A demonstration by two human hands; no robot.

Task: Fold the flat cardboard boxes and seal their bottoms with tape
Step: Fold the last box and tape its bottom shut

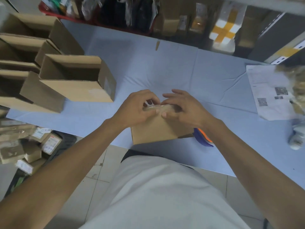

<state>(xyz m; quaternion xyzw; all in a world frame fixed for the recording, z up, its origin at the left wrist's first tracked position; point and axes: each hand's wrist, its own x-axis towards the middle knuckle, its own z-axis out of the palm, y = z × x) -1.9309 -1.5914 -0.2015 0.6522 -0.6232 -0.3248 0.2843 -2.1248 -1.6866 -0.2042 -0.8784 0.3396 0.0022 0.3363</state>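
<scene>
A small brown cardboard box [155, 129] stands at the near edge of the pale blue table [165, 68], its upper face turned away from me. A strip of clear tape [156, 107] runs along its top edge. My left hand [137, 108] presses on the left part of that edge, fingers curled over it. My right hand [183, 108] rests on the right part, fingers spread and thumb down on the tape. Both hands hide most of the taped seam. A blue and orange tape dispenser [203, 138] lies just behind my right wrist.
Several folded open boxes [74, 76] stand in rows at the left of the table. Printed sheets [270, 95] and a crumpled bundle [297, 83] lie at the right edge. Parcels [33, 146] are piled on the floor at the left. Shelves with packages run behind the table.
</scene>
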